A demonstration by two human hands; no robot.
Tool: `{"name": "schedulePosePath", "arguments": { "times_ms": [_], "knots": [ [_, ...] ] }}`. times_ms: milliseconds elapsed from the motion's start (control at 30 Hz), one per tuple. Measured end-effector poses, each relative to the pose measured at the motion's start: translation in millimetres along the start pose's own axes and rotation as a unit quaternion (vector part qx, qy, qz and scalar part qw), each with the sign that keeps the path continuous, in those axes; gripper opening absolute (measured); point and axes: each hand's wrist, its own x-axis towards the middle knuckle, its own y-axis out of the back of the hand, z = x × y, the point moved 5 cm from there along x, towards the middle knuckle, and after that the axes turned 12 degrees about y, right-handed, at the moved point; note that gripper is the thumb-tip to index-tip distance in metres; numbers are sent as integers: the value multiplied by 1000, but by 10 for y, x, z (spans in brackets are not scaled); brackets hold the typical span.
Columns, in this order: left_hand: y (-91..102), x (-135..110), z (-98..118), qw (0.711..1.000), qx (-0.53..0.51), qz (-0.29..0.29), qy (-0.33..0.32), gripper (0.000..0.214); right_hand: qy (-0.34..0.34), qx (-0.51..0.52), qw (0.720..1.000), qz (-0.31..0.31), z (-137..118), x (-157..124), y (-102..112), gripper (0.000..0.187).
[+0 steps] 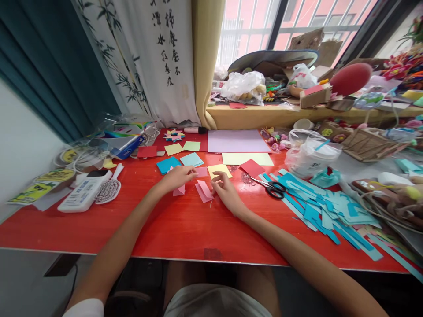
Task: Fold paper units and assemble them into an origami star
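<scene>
My left hand (178, 177) hovers over the red table, fingers stretched to the right and nothing visible in them. Under it, partly covered, lies a folded pink paper (179, 190). A second folded pink paper (204, 192) stands slightly opened between my hands. Beside its right edge is my right hand (226, 190), thumb and fingers apart; whether the thumb touches the paper I cannot tell. Just beyond my fingers lie a flat pink square (201, 171), a yellow square (219, 171), a light blue square (191, 159) and a darker blue one (168, 165).
Black-handled scissors (275, 190) and a heap of blue paper strips (330, 207) lie to the right. A red square (251, 167), a lilac sheet (238, 141) and a star-shaped paper ring (174, 135) are farther back. At left are a white box (84, 193) and a hairbrush (108, 189).
</scene>
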Motion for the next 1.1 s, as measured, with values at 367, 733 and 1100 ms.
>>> {"name": "schedulePosePath", "arguments": {
  "times_ms": [367,733,1100],
  "knots": [
    [-99,-89,254,981,-192,-4,2,23,1,9,999,40,1,6,53,29],
    [22,-91,197,953,-293,-58,49,12,-16,68,996,50,108,47,47,41],
    [61,-40,-102,989,-94,-100,59,28,8,-4,1000,22,109,30,19,32]
  ]
}}
